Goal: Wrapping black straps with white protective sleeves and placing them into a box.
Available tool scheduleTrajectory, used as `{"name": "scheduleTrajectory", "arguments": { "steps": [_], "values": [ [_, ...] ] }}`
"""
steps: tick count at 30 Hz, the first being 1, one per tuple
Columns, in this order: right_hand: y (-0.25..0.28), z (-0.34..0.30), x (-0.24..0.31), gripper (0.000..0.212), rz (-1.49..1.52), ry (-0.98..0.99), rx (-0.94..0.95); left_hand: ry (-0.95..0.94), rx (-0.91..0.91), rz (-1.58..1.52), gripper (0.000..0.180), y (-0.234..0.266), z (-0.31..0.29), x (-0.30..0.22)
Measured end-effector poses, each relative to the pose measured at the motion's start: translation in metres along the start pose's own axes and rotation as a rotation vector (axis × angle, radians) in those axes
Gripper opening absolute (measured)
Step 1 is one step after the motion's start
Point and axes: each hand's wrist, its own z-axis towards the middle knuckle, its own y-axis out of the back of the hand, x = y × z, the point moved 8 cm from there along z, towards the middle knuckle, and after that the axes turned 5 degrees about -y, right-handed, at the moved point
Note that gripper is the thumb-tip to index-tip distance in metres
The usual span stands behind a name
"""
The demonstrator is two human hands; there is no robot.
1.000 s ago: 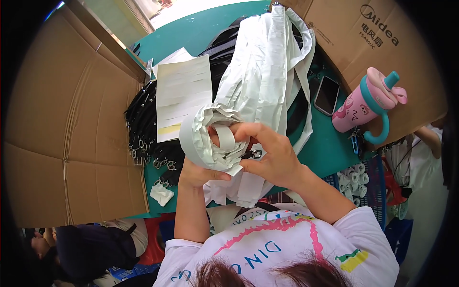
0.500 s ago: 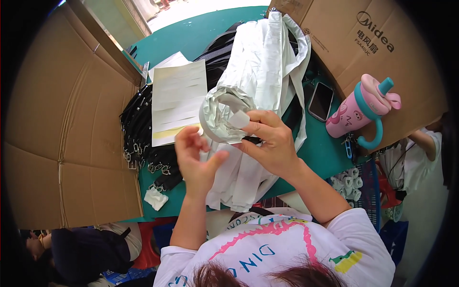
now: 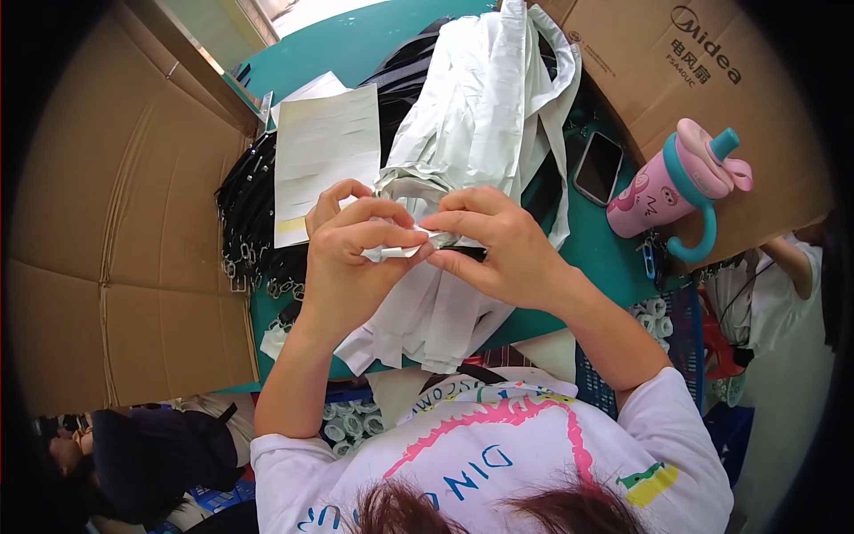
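A coiled roll of white strip [image 3: 411, 184] stands in front of me, partly covered by my fingers. My left hand [image 3: 351, 258] is closed, pinching a small white piece [image 3: 387, 254] at the roll's near side. Beside it, the thumb and fingers of my right hand [image 3: 507, 245] are pinched on the roll's near edge, almost touching my left fingertips. Behind the roll lies a thick bundle of long white strips [image 3: 471, 98], whose ends also hang below my hands. A pale slit sheet with a yellow band [image 3: 327, 147] rests left of the roll.
Black straps with metal clasps [image 3: 245, 205] lie at the left on the green table [image 3: 356, 40]. A phone [image 3: 599, 167] and a pink cup [image 3: 642, 203] stand right. Cardboard walls [image 3: 178, 240] flank the table. Baskets below hold white rolls [image 3: 351, 423]. Other people are at both sides.
My left hand has moved in from beside the roll and closed on a white piece next to my right fingertips. The roll has tipped so its opening shows less.
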Motion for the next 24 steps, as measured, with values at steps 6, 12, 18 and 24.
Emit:
{"name": "scheduleTrajectory", "arguments": {
  "steps": [6,12,18,24],
  "values": [
    [-0.005,-0.005,-0.019,0.024,-0.012,-0.073,0.088,0.0,-0.083,0.098,0.026,-0.025,-0.011,-0.004],
    [-0.003,-0.004,-0.024,0.023,0.067,-0.08,0.095,-0.048,-0.085,0.102,0.026,-0.023,-0.005,-0.009],
    [-0.011,0.001,-0.035,0.022,0.134,-0.148,0.32,-0.254,-0.08,0.104,0.031,-0.029,-0.006,-0.013],
    [-0.012,0.006,-0.046,0.022,0.175,-0.207,0.342,-0.345,0.032,0.223,0.035,-0.037,-0.016,-0.018]
  ]
}}
